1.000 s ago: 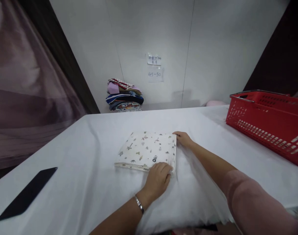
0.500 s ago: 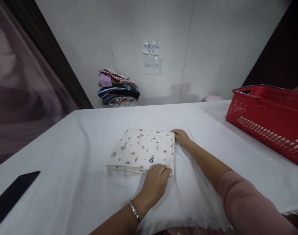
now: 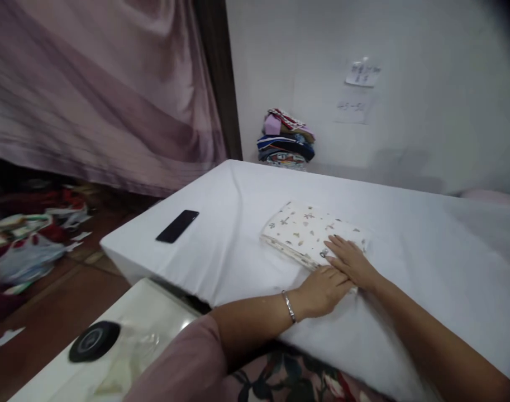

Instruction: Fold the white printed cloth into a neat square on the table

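A white folded cloth (image 3: pixel 296 229) printed with small palm trees and other motifs lies flat on the white-covered table. My left hand (image 3: pixel 325 290), with a silver bracelet at the wrist, is closed on its near edge, close to the near right corner. Where its thumb is does not show. On top of the cloth's right part my right hand (image 3: pixel 350 261) rests flat, fingers stretched out to the left. The two hands touch or nearly touch, and they cover the cloth's near right corner.
A black phone (image 3: pixel 177 226) lies on the table's left part. Against the wall stands a stack of folded clothes (image 3: pixel 286 139). At lower left, a white side surface (image 3: pixel 154 301) holds a round black object (image 3: pixel 94 340). A pink curtain (image 3: pixel 154 84) hangs at left.
My view has swung left, taking the red basket out of sight. My right hand has moved from the cloth's far right corner onto its top, beside my left hand, which stays at the near edge.
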Motion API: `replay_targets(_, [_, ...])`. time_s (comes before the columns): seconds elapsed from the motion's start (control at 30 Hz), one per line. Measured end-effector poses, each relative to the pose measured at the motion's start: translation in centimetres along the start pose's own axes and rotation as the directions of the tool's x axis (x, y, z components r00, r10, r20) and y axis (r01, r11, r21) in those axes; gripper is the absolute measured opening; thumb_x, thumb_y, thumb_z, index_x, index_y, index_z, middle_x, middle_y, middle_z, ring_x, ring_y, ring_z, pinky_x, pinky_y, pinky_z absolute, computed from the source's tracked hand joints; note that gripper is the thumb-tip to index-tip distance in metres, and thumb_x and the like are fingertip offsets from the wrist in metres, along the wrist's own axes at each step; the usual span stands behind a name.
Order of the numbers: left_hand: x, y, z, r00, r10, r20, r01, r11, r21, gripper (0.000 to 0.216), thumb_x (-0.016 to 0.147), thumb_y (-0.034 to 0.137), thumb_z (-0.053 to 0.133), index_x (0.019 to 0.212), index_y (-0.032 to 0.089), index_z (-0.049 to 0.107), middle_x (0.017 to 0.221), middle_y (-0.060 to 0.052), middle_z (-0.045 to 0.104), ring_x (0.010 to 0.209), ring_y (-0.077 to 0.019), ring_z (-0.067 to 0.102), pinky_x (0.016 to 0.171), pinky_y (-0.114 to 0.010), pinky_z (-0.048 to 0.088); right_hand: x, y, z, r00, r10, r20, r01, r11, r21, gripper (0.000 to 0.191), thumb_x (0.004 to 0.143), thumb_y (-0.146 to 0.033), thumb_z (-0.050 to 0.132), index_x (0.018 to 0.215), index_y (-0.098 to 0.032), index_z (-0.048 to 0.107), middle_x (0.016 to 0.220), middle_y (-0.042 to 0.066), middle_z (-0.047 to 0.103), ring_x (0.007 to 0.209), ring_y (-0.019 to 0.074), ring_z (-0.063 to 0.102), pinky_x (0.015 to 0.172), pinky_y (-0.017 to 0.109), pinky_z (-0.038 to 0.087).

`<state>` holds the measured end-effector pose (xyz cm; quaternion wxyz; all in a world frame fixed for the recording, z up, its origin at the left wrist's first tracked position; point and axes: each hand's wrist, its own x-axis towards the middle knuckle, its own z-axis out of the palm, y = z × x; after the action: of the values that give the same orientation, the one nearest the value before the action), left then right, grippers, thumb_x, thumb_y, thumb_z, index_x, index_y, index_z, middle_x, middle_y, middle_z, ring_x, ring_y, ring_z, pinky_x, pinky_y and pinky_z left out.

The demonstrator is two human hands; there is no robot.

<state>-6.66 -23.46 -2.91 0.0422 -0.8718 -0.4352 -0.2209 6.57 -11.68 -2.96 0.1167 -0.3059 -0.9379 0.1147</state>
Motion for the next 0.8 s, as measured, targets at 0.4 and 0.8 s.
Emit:
replay_targets(0.4, [-7.8,-8.7,-7.3,0.731,-0.650,-0.207,0.620,0.760,-0.197,0.025,0.086,0.023,0.044,0.105,0.018,0.059,0.114,-0.006,0.060,0.109,-0.0172,0.050,0.095,-0.031,0.037,-1.9,-4.8,-0.8,0.994,-0.006,0.108,0.006,1.000,-0.001,0.054,0.087,-0.049,0.035,0.138,-0.032,0.034,0.146,0.000,0.028,0.136,0.0248,0.018,0.109,0.050,0.012])
replay_targets(0.8, [-5.6,-15.8,-7.7,0.361,-0.923,0.131,0.918,0.327,-0.224,0.053,0.076,0.059,0.046,0.107,0.018,0.058,0.116,-0.009,0.060,0.102,-0.0239,0.055,0.080,-0.028,0.041,-2.2,-3.8,-0.8,1.000,-0.003,-0.005,0.003,0.999,-0.049,0.056,0.087,-0.048,0.037,0.140,-0.031,0.029,0.145,0.003,0.029,0.134,0.0239,0.022,0.109,0.048,0.018])
